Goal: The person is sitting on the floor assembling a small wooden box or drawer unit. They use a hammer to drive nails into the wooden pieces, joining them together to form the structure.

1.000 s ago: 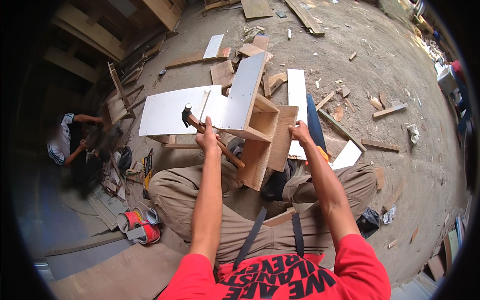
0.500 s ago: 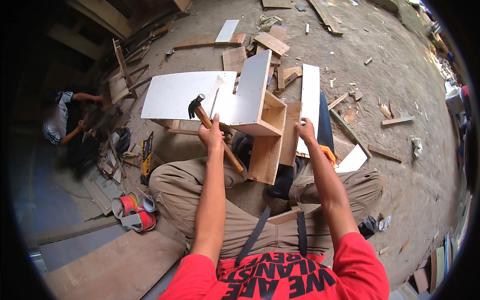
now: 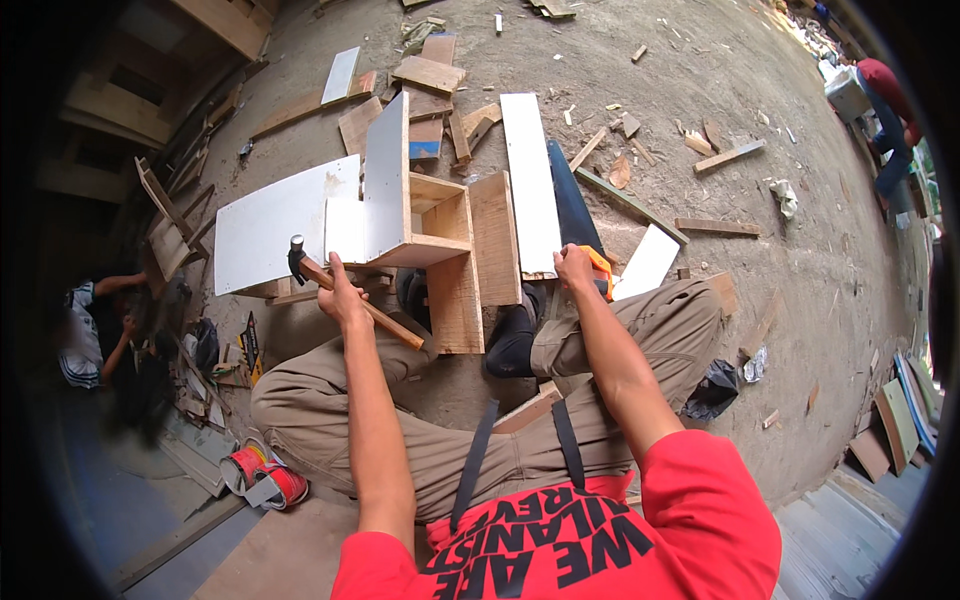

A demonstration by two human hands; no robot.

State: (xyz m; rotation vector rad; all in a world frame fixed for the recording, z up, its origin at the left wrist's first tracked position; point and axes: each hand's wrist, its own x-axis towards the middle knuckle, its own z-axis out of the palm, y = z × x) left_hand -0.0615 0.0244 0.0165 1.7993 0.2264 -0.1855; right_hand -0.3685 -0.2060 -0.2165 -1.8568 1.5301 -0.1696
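Observation:
My left hand (image 3: 345, 300) is closed round the wooden handle of a claw hammer (image 3: 385, 322), its dark head pointing up and left. One finger of that hand stretches up to the near edge of a partly built wooden piece (image 3: 440, 245) with white faces and an open box section. My right hand (image 3: 573, 268) has its fingers curled together at the near end of a long white board (image 3: 530, 185). Right beside it is the orange handle of a handsaw (image 3: 600, 268), its dark blade (image 3: 572, 205) lying away from me. Whatever is between those fingers is hidden.
Wood offcuts (image 3: 430, 75) lie beyond the piece, with more scraps (image 3: 715, 228) to the right. Another handsaw (image 3: 250, 345) and red tins (image 3: 265, 475) are at my left. One person (image 3: 85, 335) sits at far left; another (image 3: 890, 120) is at far right.
The view has swung right, so the surroundings slide left. My right hand has left the brown board's edge and moved right, to the white board's end beside the saw handle. The hammer stays in my left.

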